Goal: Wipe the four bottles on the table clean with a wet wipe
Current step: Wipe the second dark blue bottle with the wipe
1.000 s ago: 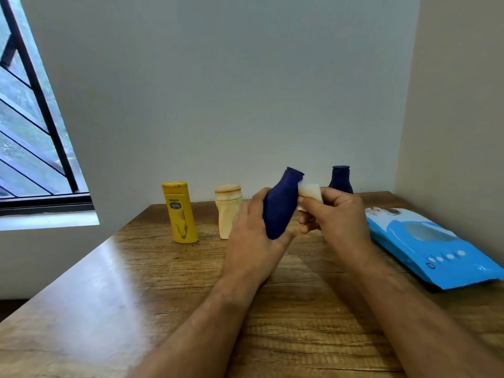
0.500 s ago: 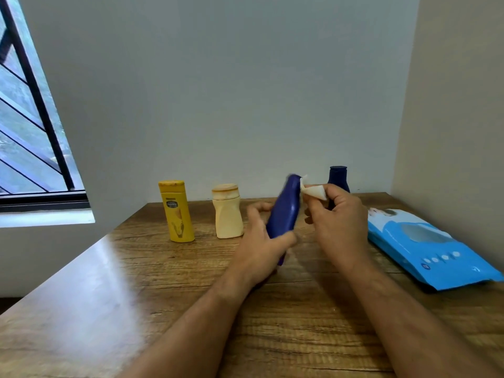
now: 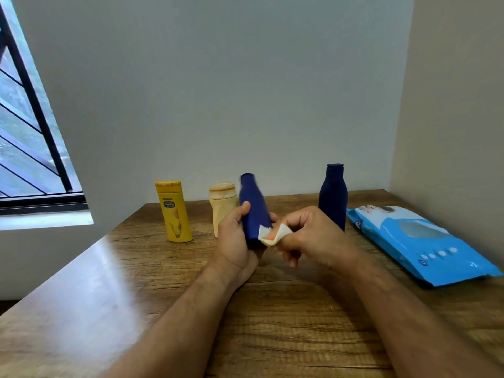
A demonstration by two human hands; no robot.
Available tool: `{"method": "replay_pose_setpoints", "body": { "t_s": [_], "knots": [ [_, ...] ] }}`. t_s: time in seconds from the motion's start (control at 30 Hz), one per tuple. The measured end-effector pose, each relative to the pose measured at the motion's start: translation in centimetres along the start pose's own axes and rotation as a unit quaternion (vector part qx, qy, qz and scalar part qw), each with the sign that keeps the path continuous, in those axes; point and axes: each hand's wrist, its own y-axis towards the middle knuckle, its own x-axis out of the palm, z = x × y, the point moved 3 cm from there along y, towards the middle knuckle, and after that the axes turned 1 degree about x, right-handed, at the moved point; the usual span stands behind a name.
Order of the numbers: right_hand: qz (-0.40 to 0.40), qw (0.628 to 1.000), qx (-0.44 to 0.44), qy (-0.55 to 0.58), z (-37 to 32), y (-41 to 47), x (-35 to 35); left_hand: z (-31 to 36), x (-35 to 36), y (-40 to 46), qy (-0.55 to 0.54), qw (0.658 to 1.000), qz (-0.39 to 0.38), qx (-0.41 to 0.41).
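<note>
My left hand (image 3: 234, 241) grips a dark blue bottle (image 3: 253, 205) round its lower body, neck pointing up and leaning slightly left, above the wooden table (image 3: 286, 309). My right hand (image 3: 313, 238) pinches a small white wet wipe (image 3: 272, 234) against the bottle's lower right side. A second dark blue bottle (image 3: 333, 196) stands upright behind my right hand. A yellow bottle (image 3: 173, 211) and a cream bottle (image 3: 222, 203) stand at the back left; my left hand hides the cream bottle's lower right.
A blue pack of wet wipes (image 3: 425, 241) lies flat at the table's right side, close to the beige wall. A barred window (image 3: 30, 132) is on the left. Walls close off the table's far and right edges.
The held bottle has swung from leaning right to leaning left. My right hand has slid the wipe from the bottle's neck down to its lower body.
</note>
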Motion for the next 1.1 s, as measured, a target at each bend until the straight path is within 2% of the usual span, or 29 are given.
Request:
{"method": "replay_pose_setpoints", "body": {
  "t_s": [0.07,0.17,0.43,0.57,0.7,0.83,0.93,1.1],
  "knots": [
    [0.054,0.998,-0.011,0.034,-0.1,0.1,-0.4,0.1,-0.2,0.4,-0.023,1.000,0.003,0.007],
    [0.100,0.991,-0.004,0.089,-0.1,0.3,-1.0,0.1,-0.1,0.3,-0.001,1.000,-0.017,0.020],
    [0.144,0.988,0.005,0.063,0.1,0.1,-1.5,-1.2,0.2,-0.1,0.147,0.986,-0.074,-0.018],
    [0.118,0.992,0.028,0.029,0.2,0.2,-1.4,-1.6,-0.3,0.6,0.215,0.974,-0.073,0.005],
    [0.193,0.981,0.007,-0.003,0.4,0.2,-1.7,-2.0,-0.2,1.3,0.356,0.932,-0.045,0.047],
    [0.258,0.962,0.003,-0.085,1.3,0.7,-1.9,-2.1,0.1,1.7,0.416,0.903,0.020,0.102],
    [0.281,0.947,0.013,-0.155,1.5,0.8,-2.1,-2.3,0.1,2.4,0.488,0.861,0.058,0.131],
    [0.306,0.932,0.007,-0.193,1.3,0.9,-2.0,-3.0,0.5,3.3,0.618,0.764,0.115,0.147]
  ]
}}
